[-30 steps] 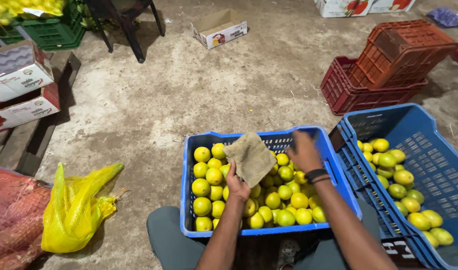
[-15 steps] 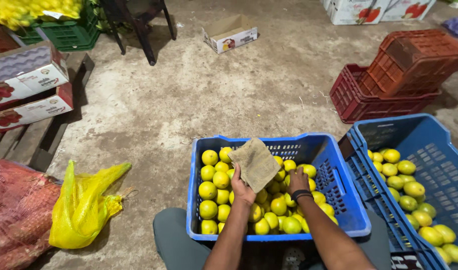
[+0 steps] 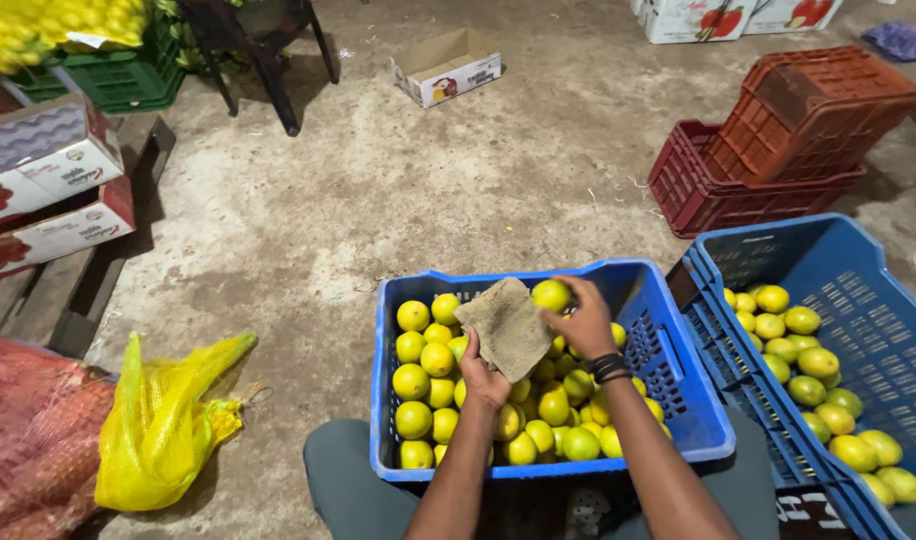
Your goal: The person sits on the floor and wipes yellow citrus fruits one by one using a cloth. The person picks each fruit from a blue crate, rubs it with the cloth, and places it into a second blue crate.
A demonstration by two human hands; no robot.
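Above the blue crate [image 3: 678,440] my left hand [image 3: 485,378] pinches a rough cloth [image 3: 506,325] — my right hand [image 3: 584,322] grips a lime [image 3: 551,295].

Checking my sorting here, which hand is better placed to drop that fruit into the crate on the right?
Right. The right hand already holds the yellow-green fruit and lies nearer the right-side blue crate. The left hand is occupied holding the brown cloth.
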